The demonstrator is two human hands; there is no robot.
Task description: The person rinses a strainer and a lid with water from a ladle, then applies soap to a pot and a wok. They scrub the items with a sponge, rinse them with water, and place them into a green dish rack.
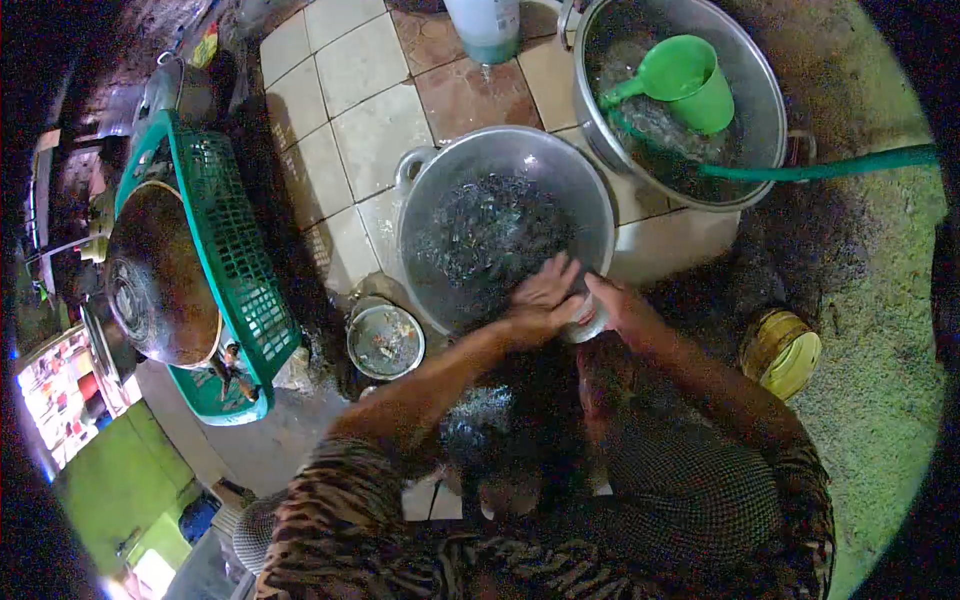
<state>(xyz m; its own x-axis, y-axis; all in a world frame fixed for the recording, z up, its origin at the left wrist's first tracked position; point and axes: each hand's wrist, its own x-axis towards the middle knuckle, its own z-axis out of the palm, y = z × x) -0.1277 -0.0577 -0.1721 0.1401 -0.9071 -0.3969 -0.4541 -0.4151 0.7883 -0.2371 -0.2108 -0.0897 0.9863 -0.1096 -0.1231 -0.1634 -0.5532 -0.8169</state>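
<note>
My right hand (622,308) is closed around a small pale, shiny cup-like vessel (588,326) at the near right rim of a large metal basin (592,190). My left hand (546,298) lies against the vessel's left side, its fingers stretched out over the basin. Whether anything is inside the vessel cannot be made out. Rippling water (495,235) fills much of the basin, which has a ring handle at its left. A small round metal bowl (386,342) with food scraps stands to the left of my arms.
At the upper right, a big metal pot (772,110) holds water, a green dipper (690,85) and the end of a green hose (850,165). A teal basket (225,240) with a dark pot (160,275) stands left. A yellowish round container (785,355) lies right; a white bucket (485,25) is behind.
</note>
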